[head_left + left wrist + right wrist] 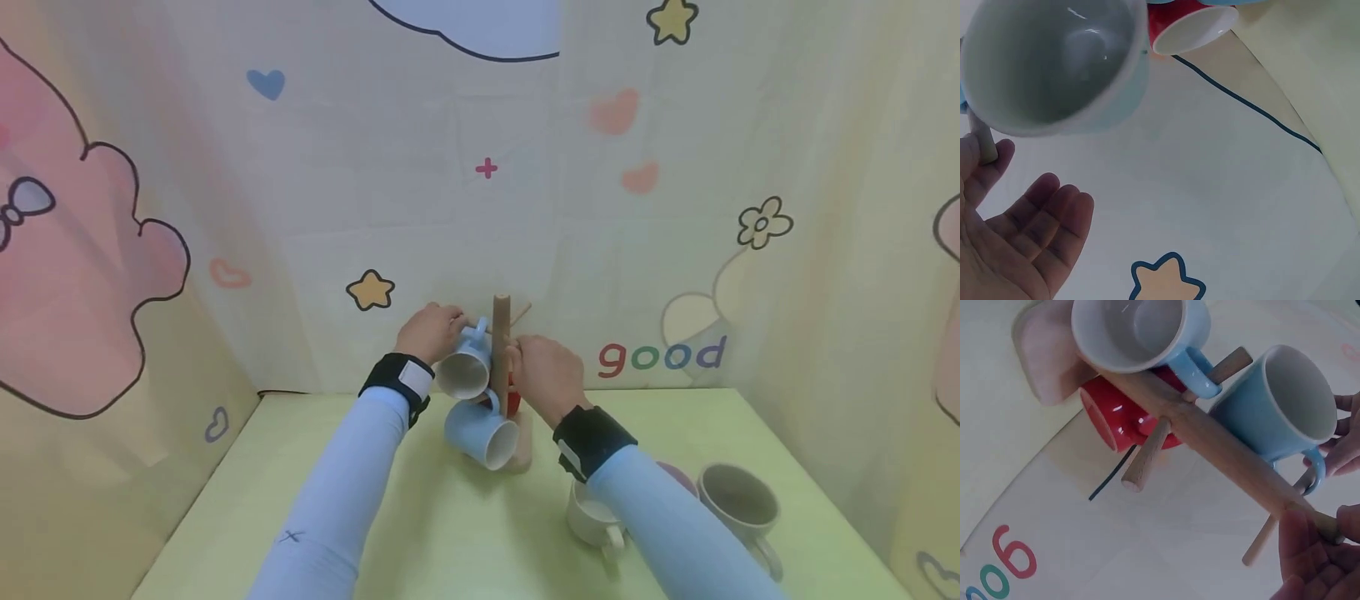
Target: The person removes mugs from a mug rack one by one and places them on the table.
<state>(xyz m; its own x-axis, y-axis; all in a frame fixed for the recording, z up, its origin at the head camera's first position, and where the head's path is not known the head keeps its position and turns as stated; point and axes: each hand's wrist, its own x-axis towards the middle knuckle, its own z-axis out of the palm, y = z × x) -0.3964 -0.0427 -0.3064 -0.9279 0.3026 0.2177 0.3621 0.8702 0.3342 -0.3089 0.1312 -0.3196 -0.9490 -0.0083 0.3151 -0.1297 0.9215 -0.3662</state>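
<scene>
Left hand (429, 335) pinches the peg (985, 145) bearing the upper blue mug (465, 368), at 9 o'clock on the wooden mug tree (501, 333); right hand (552, 375) grips near the tree's top. Uneven force could topple it, shedding that mug.

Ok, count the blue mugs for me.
2. The upper mug hangs on the stand near the left hand; the lower mug hangs below it. Any behind the right sleeve would be hidden.
</scene>
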